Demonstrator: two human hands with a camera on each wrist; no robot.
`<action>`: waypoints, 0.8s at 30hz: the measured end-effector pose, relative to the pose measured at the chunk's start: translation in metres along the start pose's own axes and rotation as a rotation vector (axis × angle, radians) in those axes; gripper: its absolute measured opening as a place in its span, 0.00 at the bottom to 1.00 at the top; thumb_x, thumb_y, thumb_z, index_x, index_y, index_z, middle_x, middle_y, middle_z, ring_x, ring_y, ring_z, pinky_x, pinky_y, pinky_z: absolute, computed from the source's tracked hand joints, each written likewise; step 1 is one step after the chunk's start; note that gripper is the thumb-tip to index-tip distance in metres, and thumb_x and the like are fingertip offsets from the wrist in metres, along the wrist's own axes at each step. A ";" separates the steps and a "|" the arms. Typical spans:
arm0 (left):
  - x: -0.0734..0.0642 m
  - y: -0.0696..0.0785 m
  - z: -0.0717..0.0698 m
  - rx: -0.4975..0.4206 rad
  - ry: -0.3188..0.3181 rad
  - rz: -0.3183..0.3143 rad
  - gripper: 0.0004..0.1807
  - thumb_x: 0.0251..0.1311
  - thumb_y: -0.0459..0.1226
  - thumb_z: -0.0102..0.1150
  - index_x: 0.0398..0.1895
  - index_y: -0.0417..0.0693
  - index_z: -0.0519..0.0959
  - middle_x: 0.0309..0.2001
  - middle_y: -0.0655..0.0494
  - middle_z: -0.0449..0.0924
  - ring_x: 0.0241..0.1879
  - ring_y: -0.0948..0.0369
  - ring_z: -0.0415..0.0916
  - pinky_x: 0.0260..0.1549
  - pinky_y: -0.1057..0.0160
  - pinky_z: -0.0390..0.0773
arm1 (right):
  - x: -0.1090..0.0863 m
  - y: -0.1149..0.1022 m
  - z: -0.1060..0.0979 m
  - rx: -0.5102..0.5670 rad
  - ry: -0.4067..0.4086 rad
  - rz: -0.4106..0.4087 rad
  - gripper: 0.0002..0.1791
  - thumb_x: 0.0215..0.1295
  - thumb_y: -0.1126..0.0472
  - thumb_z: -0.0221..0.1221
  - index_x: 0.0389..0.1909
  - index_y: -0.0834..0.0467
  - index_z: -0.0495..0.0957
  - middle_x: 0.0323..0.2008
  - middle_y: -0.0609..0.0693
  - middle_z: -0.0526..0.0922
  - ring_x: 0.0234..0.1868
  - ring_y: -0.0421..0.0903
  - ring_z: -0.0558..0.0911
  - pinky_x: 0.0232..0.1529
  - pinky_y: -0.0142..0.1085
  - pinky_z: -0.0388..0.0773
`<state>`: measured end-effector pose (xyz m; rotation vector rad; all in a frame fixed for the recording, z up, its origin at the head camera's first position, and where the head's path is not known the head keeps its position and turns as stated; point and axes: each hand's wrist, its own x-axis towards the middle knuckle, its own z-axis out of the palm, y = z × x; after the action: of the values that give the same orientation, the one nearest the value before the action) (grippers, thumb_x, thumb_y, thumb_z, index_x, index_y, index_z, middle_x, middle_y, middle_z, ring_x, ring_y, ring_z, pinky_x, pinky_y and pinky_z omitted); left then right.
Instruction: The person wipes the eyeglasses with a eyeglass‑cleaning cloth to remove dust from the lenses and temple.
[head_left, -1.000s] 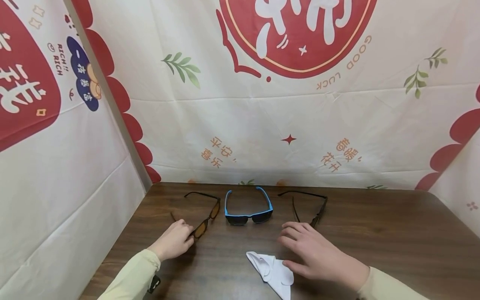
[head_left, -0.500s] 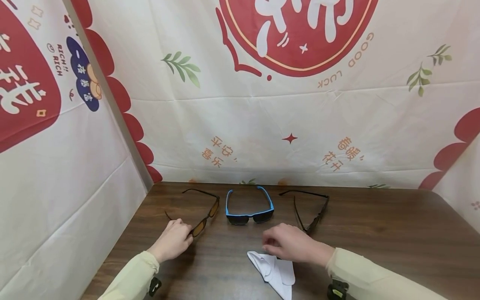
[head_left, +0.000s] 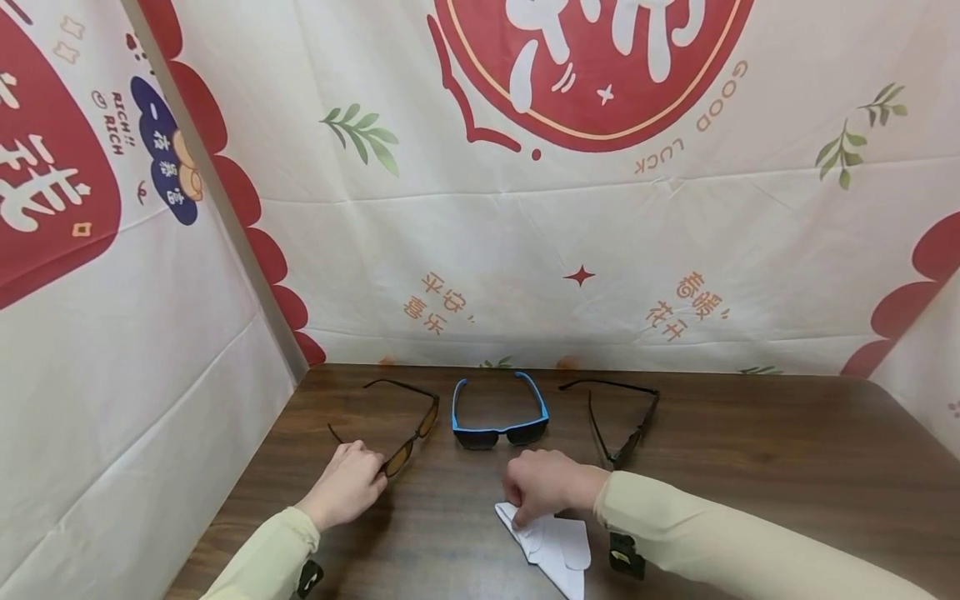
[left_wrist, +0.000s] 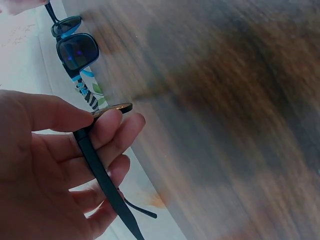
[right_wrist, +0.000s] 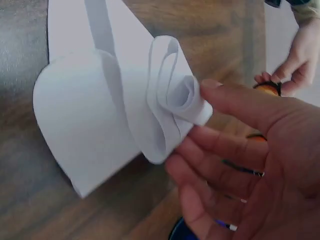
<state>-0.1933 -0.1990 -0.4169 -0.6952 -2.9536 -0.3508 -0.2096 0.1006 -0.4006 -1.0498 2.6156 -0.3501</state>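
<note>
My left hand [head_left: 347, 483] pinches the black-framed sunglasses with amber lenses [head_left: 401, 457] near one hinge, thumb against fingers. In the left wrist view a black temple arm [left_wrist: 102, 172] runs across its fingers. My right hand [head_left: 546, 483] is at the folded white cloth [head_left: 561, 546]. Thumb and fingers close on the cloth's rolled corner in the right wrist view, where the cloth [right_wrist: 85, 105] lies partly folded on the table. Blue-framed sunglasses [head_left: 500, 433] sit between and beyond the hands. Black glasses [head_left: 636, 433] lie beyond the right forearm, temples unfolded.
The dark wooden table [head_left: 750, 467] carries all these things. A white printed fabric sheet [head_left: 510, 242] hangs along its far edge, and another printed sheet [head_left: 135, 375] stands at the left. Both blue and black glasses have their temples pointing away.
My right hand has moved left and down from near the black glasses onto the white cloth's corner and grips it. My left hand has stayed on the amber sunglasses, which have shifted slightly.
</note>
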 end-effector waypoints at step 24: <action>0.016 0.017 -0.025 -0.154 0.040 0.089 0.15 0.54 0.28 0.57 0.14 0.51 0.70 0.13 0.66 0.60 0.20 0.65 0.59 0.30 0.59 0.65 | -0.020 0.002 0.010 0.335 0.080 -0.160 0.17 0.47 0.71 0.69 0.23 0.55 0.68 0.20 0.38 0.65 0.23 0.30 0.63 0.26 0.26 0.62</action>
<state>-0.1994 -0.1830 -0.3873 -0.8237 -2.8690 -0.5822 -0.1939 0.1148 -0.4065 -1.1448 2.4276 -0.8489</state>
